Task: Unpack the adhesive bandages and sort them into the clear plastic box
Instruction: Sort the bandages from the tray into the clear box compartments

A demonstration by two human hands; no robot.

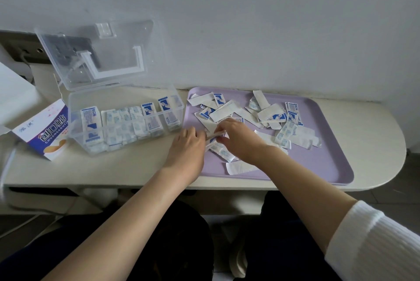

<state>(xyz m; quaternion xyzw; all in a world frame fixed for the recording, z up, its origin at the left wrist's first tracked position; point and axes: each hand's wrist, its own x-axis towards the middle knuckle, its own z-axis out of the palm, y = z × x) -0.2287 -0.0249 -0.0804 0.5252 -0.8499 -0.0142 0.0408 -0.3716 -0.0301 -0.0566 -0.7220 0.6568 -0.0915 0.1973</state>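
A clear plastic box (75,108) stands open on the table's left half, its lid (102,53) tipped back, with wrapped bandages standing in rows inside. To its right a lilac tray (318,162) holds several loose white-and-blue wrapped bandages (284,121). At the tray's left edge my left hand (188,144) and my right hand (238,137) meet over a small stack of bandages (216,136), both pinching it between their fingertips. More bandages (223,152) lie under my right wrist.
A blue-and-white bandage carton (43,131) lies left of the box. The table (127,167) backs onto a white wall and its right end is rounded. A dark socket panel with a cable (27,53) sits at the back left. My knees are below the front edge.
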